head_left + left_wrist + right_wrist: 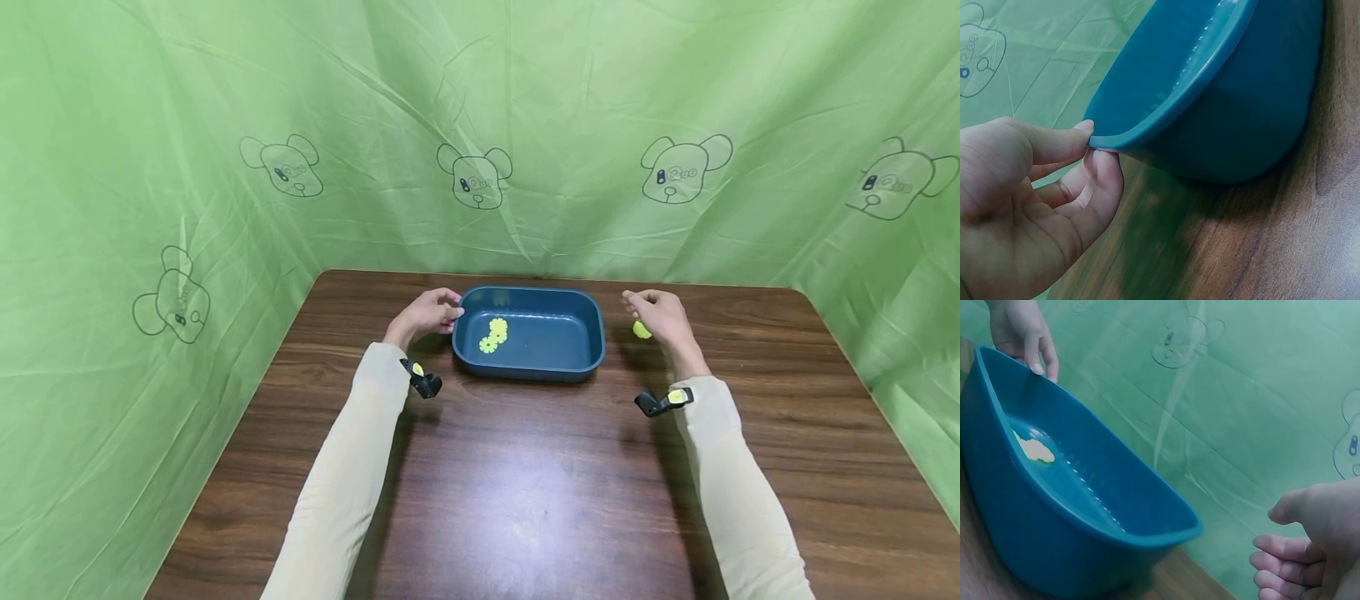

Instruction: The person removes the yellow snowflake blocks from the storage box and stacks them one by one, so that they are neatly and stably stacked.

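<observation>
So the left hand has the left end of the blue tub pinched by its rim, around the middle of the head view, with some yellow flower-shaped pieces lying inside toward the tub's left. Right of centre, the right hand is loosely curled with nothing visible between thumb and fingers, and there's another yellow piece just by it, can't tell if they're touching.
</observation>
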A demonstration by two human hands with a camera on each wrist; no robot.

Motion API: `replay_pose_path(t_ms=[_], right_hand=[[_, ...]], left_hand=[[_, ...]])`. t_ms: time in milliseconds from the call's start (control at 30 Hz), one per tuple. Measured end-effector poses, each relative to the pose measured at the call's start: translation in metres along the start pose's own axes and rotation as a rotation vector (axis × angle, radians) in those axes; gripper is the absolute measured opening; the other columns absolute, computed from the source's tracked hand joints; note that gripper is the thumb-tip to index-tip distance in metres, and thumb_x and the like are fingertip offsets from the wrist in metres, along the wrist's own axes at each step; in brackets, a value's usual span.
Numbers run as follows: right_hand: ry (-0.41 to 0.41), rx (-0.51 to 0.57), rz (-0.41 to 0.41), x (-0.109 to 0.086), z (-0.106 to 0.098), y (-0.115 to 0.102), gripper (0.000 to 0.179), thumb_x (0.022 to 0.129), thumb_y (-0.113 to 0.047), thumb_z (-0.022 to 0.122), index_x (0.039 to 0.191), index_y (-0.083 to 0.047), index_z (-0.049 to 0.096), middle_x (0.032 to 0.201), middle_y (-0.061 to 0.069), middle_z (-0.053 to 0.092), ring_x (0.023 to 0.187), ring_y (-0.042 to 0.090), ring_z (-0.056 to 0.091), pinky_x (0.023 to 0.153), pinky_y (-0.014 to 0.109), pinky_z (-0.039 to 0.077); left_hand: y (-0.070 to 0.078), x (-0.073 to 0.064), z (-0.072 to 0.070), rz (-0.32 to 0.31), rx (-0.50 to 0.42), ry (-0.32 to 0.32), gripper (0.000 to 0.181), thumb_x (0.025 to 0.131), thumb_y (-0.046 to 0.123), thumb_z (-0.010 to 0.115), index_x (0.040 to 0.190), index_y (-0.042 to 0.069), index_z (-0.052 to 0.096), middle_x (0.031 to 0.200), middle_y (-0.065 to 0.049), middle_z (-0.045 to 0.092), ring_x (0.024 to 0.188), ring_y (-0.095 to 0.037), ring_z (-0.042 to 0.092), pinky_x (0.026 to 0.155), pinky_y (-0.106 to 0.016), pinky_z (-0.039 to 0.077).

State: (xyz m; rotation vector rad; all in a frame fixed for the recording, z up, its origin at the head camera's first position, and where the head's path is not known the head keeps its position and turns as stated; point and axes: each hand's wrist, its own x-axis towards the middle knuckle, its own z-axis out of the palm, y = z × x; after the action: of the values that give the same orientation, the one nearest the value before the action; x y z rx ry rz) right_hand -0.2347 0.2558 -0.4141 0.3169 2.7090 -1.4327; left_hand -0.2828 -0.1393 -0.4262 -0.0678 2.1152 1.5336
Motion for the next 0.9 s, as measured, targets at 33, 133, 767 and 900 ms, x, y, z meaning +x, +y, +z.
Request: replay_pose_path(t_ms=[33,133,767,900], right_hand=[[-0.003,-0.004,-0.008,0.000,0.002,-0.002,0.060,0.094,-0.054,0.050,0.114,0.000,0.064,0.102,0.007,0.067,0.082,0.006,0.056,0.077,0.024,0.047],[-0.016,-0.026,-0.028,-0.001,0.009,-0.009,0.058,0.095,-0.053,0.049,0.114,0.000,0.064,0.110,0.016,0.066,0.089,0.013,0.059,0.076,0.024,0.046],[-0.071,0.011,-0.080,0.000,0.058,-0.047,0.043,0.095,-0.041,0.057,0.111,-0.003,0.067,0.111,0.019,0.067,0.101,0.031,0.060,0.076,0.029,0.044],[-0.097,0.028,-0.090,-0.001,0.070,-0.054,0.039,0.094,-0.040,0.058,0.109,-0.004,0.068,0.109,0.018,0.067,0.099,0.030,0.060,0.077,0.031,0.046]], left_hand=[[0.000,0.000,0.000,-0.001,0.000,-0.001,0.033,0.097,0.008,0.054,0.128,0.003,0.046,0.096,-0.013,0.052,0.070,-0.014,0.053,0.097,-0.050,0.046],[0.000,0.000,-0.001,0.000,0.000,-0.004,0.033,0.097,0.009,0.054,0.129,0.002,0.046,0.095,-0.013,0.051,0.070,-0.015,0.053,0.096,-0.050,0.046],[0.000,0.001,-0.001,0.002,-0.018,-0.002,0.033,0.096,0.007,0.056,0.127,0.003,0.046,0.093,-0.012,0.052,0.071,-0.016,0.054,0.098,-0.052,0.046],[0.000,0.003,-0.002,0.001,-0.020,-0.002,0.032,0.096,0.007,0.056,0.126,0.003,0.047,0.091,-0.010,0.052,0.071,-0.015,0.054,0.097,-0.051,0.047]])
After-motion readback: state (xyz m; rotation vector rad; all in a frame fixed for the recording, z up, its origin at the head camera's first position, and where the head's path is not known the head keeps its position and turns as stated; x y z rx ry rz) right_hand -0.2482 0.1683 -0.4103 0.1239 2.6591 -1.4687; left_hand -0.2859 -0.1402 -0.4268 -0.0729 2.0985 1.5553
